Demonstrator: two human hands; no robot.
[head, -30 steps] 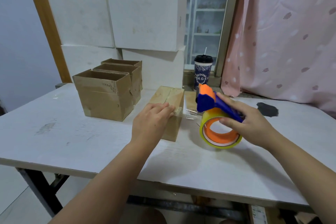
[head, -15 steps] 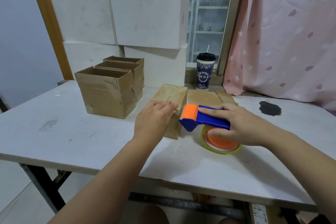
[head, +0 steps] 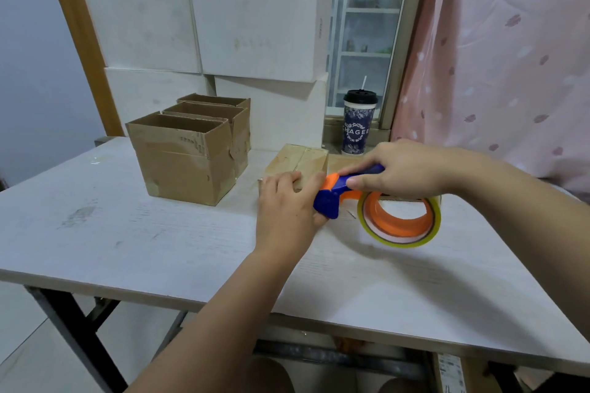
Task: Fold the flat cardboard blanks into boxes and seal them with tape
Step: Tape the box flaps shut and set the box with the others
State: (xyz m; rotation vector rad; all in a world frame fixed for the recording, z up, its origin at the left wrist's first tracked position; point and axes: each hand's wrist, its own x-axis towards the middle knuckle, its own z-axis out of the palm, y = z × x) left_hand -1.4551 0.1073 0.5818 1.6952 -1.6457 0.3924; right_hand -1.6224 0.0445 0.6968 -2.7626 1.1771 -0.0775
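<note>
Cardboard box [head: 301, 159] under flat left hand [head: 287, 209], tape dispenser [head: 327, 202] alongside in right hand [head: 405, 169] grip.

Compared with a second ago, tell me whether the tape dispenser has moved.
Yes. The tape dispenser has swung down and left, away from the cup, to the near corner of the box.

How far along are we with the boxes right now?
Done: three brown boxes stand formed at the left, tops open. In hand: the left hand presses on the small box, which has shiny tape along its top seam, while the right hand holds the tape dispenser at its near edge. Left: finishing this seal, plus the flat cardboard lying behind it.
</note>
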